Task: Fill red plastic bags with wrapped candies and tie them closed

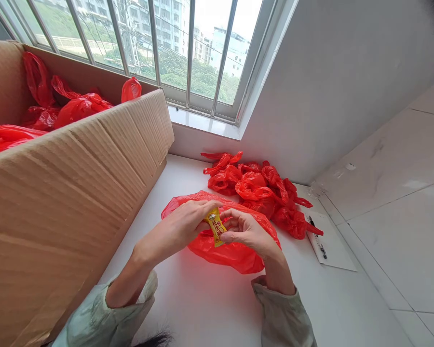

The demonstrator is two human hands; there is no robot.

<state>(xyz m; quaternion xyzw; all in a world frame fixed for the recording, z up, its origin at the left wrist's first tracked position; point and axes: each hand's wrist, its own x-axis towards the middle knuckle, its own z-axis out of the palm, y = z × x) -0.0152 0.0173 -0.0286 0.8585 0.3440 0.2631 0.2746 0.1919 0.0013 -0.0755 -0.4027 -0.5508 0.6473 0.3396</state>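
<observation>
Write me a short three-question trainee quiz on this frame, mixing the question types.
1. True or false: both hands hold the small yellow packet at once.
2. Multiple choice: the tied red bags on the white surface lie (a) inside the cardboard box, (b) beyond the flat red bag, near the wall, (c) on the window sill.
3. Short answer: what lies directly under the hands?

Key
1. True: the left hand and right hand pinch the packet between their fingertips.
2. b.
3. A flat red plastic bag. The cardboard box stands to the left and holds more red bags.
</observation>
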